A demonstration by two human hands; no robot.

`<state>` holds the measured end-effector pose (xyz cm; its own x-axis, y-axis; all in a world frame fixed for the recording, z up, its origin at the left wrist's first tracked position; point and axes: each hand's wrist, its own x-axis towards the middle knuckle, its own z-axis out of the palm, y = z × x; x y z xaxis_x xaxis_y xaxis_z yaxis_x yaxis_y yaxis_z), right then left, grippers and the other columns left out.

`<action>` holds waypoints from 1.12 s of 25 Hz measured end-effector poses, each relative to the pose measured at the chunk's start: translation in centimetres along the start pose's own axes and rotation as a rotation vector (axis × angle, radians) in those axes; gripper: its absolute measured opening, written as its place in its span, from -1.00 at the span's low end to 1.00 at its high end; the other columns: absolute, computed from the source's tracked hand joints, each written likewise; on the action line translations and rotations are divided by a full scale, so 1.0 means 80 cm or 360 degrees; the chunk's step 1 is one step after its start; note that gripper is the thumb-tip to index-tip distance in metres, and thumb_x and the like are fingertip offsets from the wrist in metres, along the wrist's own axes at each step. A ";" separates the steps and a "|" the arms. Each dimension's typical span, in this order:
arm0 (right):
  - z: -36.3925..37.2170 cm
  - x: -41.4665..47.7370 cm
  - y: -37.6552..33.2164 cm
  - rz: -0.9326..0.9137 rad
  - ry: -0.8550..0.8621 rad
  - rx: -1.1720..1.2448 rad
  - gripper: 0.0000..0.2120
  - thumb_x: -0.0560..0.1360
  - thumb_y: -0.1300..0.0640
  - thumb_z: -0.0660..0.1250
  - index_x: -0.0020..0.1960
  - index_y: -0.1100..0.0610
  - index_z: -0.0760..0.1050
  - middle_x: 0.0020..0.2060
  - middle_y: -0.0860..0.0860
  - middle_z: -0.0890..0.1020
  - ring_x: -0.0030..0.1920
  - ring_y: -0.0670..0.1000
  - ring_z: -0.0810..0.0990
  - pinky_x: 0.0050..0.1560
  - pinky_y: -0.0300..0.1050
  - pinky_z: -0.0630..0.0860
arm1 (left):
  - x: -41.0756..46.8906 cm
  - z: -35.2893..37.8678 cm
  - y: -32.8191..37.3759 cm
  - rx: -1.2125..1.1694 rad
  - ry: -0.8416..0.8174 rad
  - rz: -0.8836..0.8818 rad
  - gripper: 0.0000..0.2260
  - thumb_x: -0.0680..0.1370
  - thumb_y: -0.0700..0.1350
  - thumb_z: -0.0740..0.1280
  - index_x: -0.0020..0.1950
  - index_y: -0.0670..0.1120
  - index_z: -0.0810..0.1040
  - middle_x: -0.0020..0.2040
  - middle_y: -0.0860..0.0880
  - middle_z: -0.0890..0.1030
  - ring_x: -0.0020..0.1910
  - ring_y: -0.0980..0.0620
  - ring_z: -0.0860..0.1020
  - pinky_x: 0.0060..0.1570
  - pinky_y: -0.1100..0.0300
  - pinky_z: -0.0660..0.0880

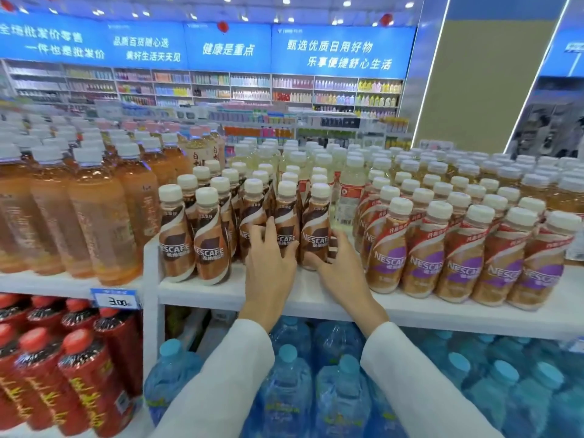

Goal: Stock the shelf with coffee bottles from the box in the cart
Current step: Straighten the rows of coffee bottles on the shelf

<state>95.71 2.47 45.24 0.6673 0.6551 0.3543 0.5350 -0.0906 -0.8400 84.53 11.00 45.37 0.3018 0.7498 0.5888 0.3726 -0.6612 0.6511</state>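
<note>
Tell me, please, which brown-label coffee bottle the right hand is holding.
The rightmost brown-label bottle, nearest the purple-label bottles; the right hand wraps its base.

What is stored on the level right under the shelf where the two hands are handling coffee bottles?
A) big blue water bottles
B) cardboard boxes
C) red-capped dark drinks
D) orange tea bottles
A: big blue water bottles fill the level under the white shelf, where the left hand and right hand hold brown-label coffee bottles.
</note>
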 end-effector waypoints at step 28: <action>0.020 0.134 -0.017 0.0701 -0.0024 0.1277 -0.65 0.70 0.00 0.12 -0.07 0.07 0.62 -0.31 0.00 0.74 -0.23 0.01 0.70 -0.28 -0.18 0.62 | -0.012 0.011 -0.026 -0.0375 0.0179 -0.0067 -0.63 0.56 0.09 0.42 0.33 0.16 0.41 0.01 0.27 0.42 -0.12 0.18 0.54 -0.19 0.24 0.52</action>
<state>101.30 10.78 49.52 0.7161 0.6949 -0.0664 -0.2906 0.2103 -0.9335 84.22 11.68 43.03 0.1857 0.7784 0.5997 0.1643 -0.6263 0.7621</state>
